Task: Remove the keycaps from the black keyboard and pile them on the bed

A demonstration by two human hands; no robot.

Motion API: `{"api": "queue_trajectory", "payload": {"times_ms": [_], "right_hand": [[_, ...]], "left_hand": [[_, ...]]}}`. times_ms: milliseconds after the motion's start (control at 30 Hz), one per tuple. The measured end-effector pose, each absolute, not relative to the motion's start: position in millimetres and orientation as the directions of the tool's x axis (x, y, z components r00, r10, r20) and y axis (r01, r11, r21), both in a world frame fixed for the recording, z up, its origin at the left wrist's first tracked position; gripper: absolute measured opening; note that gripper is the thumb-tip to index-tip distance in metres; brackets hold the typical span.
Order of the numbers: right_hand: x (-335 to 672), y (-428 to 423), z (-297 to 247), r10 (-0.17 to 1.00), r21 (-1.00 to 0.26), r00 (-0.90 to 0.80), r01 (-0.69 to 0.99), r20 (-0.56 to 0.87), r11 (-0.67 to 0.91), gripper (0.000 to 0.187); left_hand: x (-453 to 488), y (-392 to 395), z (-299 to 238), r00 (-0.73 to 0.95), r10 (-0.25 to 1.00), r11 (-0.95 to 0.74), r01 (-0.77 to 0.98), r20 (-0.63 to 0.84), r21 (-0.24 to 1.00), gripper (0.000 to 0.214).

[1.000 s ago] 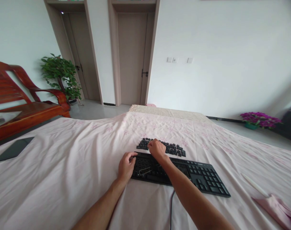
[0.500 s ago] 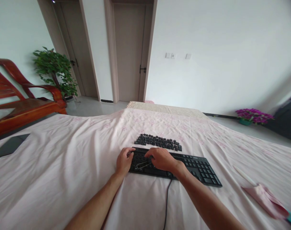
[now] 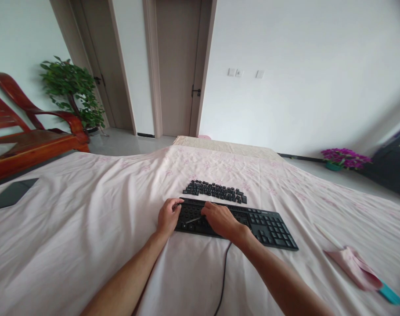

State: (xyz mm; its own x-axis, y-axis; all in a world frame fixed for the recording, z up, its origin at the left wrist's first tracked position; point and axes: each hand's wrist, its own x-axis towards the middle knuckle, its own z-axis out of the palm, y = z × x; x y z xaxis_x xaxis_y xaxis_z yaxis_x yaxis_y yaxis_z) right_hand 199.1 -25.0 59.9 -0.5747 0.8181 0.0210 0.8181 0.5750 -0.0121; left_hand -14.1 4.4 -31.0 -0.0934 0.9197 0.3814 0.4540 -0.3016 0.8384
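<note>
A black keyboard (image 3: 265, 230) lies on the pale pink cloth, many of its keys gone from the left part. My left hand (image 3: 168, 215) is closed around its left end, thumb on top. Over the stripped area, my right hand (image 3: 219, 218) is pinched on a thin metal wire tool (image 3: 193, 220), which sticks out leftward above the key sockets. Fingers hide the tool's other end. Just beyond the keyboard, loose black keycaps (image 3: 216, 192) are laid out in rows. A black cable (image 3: 223, 276) runs from the keyboard toward me.
The pink flowered cloth (image 3: 120, 210) has folds. A dark flat object (image 3: 13, 193) lies at far left; a pink cloth with a teal end (image 3: 359, 270) lies at right. Beyond are a wooden chair (image 3: 38, 136), a green plant (image 3: 71, 90) and purple flowers (image 3: 346, 157).
My view has shifted slightly, so the scene sits a little higher and more to the left. The wire tool has turned and now looks like a narrow line instead of a loop.
</note>
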Motion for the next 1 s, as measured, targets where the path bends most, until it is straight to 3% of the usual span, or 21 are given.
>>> {"api": "queue_trajectory", "payload": {"times_ms": [167, 300, 400, 467, 833, 1000], "right_hand": [[202, -22, 58, 0.861, -0.142, -0.489, 0.85, 0.144, 0.507, 0.017], [201, -25, 64, 0.866, -0.472, -0.333, 0.736, 0.372, 0.486, 0.014], [197, -31, 62, 0.884, -0.687, -0.286, 0.556, 0.37, 0.468, 0.016], [193, -34, 57, 0.899, -0.765, -0.282, 0.475, 0.336, 0.435, 0.021], [183, -43, 40, 0.824, -0.722, -0.406, 0.418, 0.395, 0.552, 0.024], [185, -41, 25, 0.848, -0.748, -0.355, 0.413, 0.394, 0.52, 0.024]], "left_hand": [[-14, 5, -31, -0.085, 0.919, -0.305, 0.468, 0.385, 0.83, 0.025], [-12, 1, -27, -0.068, 0.899, -0.333, 0.534, 0.432, 0.777, 0.025], [-8, -5, -20, -0.019, 0.86, -0.394, 0.609, 0.509, 0.688, 0.025], [-6, -10, -14, 0.032, 0.834, -0.444, 0.631, 0.55, 0.636, 0.024], [3, -23, -2, 0.242, 0.829, -0.536, 0.604, 0.504, 0.591, 0.021], [6, -26, 5, 0.368, 0.812, -0.581, 0.58, 0.452, 0.571, 0.016]]}}
